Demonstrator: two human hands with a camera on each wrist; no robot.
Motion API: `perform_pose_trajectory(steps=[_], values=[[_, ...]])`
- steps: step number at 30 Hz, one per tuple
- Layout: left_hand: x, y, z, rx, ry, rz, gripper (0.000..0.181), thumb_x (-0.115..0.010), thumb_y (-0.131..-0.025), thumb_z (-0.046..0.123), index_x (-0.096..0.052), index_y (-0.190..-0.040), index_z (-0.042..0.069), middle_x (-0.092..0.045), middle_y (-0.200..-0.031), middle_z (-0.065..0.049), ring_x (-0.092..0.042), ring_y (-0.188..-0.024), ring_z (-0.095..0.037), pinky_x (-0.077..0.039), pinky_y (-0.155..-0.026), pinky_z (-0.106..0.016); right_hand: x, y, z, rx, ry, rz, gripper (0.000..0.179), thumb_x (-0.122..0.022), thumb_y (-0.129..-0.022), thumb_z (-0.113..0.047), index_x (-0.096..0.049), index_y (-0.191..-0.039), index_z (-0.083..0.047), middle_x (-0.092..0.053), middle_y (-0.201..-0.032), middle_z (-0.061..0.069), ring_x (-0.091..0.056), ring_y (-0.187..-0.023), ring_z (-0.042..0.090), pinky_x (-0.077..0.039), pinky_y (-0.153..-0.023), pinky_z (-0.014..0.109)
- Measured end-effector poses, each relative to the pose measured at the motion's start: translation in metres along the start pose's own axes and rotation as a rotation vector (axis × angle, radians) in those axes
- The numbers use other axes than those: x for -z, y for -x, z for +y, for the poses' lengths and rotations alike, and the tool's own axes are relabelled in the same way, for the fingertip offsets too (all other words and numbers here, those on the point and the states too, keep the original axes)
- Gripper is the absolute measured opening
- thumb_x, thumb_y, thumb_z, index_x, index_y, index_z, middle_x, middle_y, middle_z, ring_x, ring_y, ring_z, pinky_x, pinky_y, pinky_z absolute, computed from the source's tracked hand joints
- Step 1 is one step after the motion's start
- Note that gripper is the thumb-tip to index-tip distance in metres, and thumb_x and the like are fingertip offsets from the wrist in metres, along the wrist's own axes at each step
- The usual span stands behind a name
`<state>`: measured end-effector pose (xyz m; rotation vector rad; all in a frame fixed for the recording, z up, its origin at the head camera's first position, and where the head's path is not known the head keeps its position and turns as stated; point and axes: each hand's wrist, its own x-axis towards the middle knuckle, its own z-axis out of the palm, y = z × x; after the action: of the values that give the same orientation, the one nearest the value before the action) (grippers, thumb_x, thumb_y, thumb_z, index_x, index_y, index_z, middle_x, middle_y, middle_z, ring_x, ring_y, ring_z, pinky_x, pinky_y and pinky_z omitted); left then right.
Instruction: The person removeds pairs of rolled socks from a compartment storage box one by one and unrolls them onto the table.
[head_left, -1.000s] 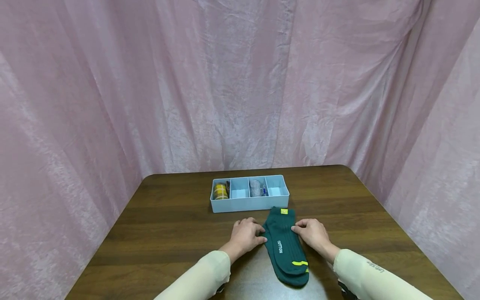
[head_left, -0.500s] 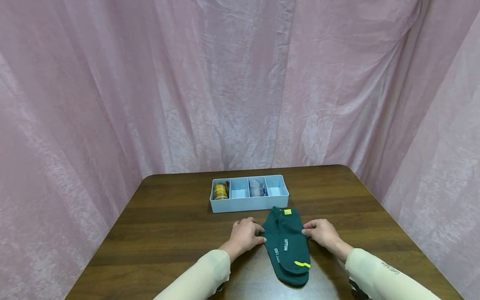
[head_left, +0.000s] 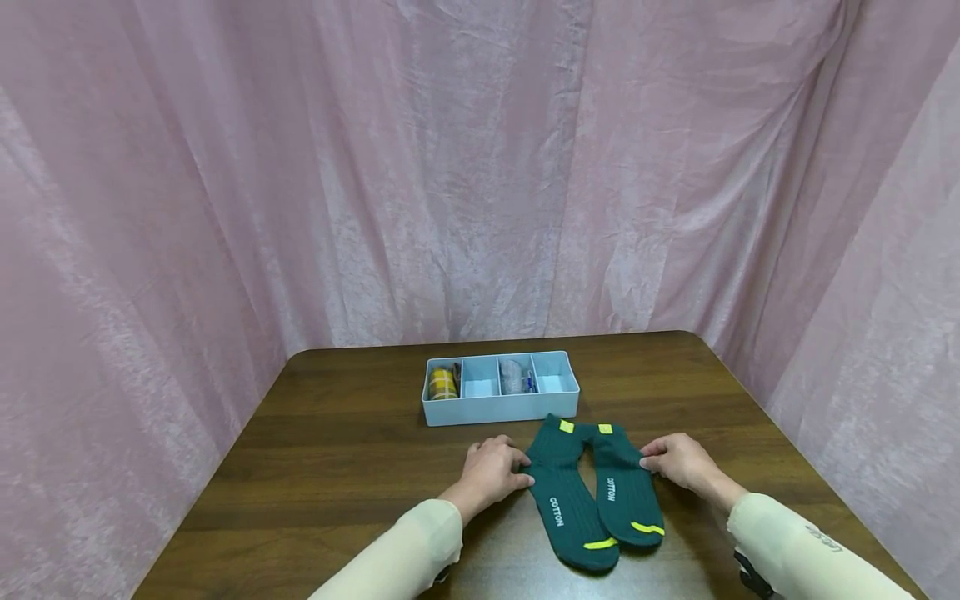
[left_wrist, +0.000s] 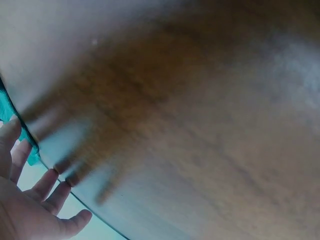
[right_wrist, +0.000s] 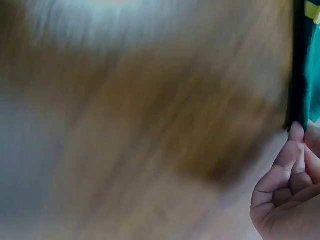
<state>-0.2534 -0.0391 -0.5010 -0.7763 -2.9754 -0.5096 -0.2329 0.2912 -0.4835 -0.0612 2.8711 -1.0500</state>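
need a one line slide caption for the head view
Left hand touches one green sock, right hand pinches the other, near a divided blue box.

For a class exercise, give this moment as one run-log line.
left hand: touches left sock; right hand: pinches right sock; box: farther back

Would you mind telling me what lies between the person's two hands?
In the head view, two green socks lettered COTTON lie between the left hand and the right hand.

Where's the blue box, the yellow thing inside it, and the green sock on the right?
Blue box [head_left: 500,409]: head view, on its front wall.
Yellow thing [head_left: 442,383]: head view, on its middle.
Right green sock [head_left: 630,493]: head view, beside its COTTON lettering.
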Motion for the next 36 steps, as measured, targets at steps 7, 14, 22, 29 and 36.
perform_pose_trajectory(steps=[7, 14, 22, 29, 36], values=[[0.000, -0.001, -0.001, -0.009, -0.023, -0.012, 0.027, -0.077, -0.086, 0.039, -0.078, -0.107, 0.023, -0.065, -0.114, 0.003, -0.056, -0.113, -0.021, -0.040, -0.098, -0.054, -0.003, -0.001, -0.006, 0.259, 0.229, 0.109, 0.022, -0.072, -0.090, -0.014, -0.074, -0.108, -0.001, -0.070, -0.100, 0.009, -0.066, -0.092, 0.029, -0.053, -0.081, 0.051], [0.001, -0.001, 0.000, -0.007, -0.025, -0.034, 0.027, -0.076, -0.087, 0.039, -0.077, -0.109, 0.023, -0.065, -0.116, 0.002, -0.056, -0.115, -0.022, -0.039, -0.099, -0.055, -0.023, 0.005, -0.012, 0.521, 0.384, -0.049, 0.044, -0.066, -0.096, -0.035, -0.067, -0.126, -0.002, -0.061, -0.129, 0.015, -0.055, -0.120, 0.039, -0.044, -0.096, 0.059], [0.002, -0.001, 0.000, -0.007, -0.016, -0.041, 0.027, -0.074, -0.089, 0.038, -0.077, -0.111, 0.021, -0.065, -0.120, -0.001, -0.055, -0.118, -0.024, -0.038, -0.101, -0.055, -0.035, 0.015, -0.002, 0.587, 0.597, -0.124, 0.075, -0.043, -0.100, -0.060, -0.042, -0.149, -0.004, -0.042, -0.149, 0.021, -0.043, -0.132, 0.042, -0.033, -0.101, 0.064], [0.001, -0.002, -0.001, -0.019, -0.018, -0.039, 0.028, -0.075, -0.089, 0.038, -0.077, -0.110, 0.021, -0.065, -0.117, 0.001, -0.055, -0.117, -0.023, -0.038, -0.101, -0.055, -0.042, 0.017, 0.000, 0.586, 0.561, -0.178, 0.077, -0.041, -0.099, -0.062, -0.035, -0.154, -0.007, -0.031, -0.156, 0.023, -0.029, -0.142, 0.043, -0.022, -0.107, 0.068], [0.001, -0.002, -0.001, -0.024, -0.029, -0.036, 0.028, -0.075, -0.088, 0.039, -0.077, -0.110, 0.022, -0.065, -0.115, 0.002, -0.055, -0.116, -0.022, -0.037, -0.102, -0.054, -0.048, 0.021, -0.001, 0.553, 0.517, -0.187, 0.075, -0.040, -0.102, -0.056, -0.032, -0.154, -0.002, -0.025, -0.158, 0.025, -0.023, -0.144, 0.044, -0.016, -0.108, 0.070]])
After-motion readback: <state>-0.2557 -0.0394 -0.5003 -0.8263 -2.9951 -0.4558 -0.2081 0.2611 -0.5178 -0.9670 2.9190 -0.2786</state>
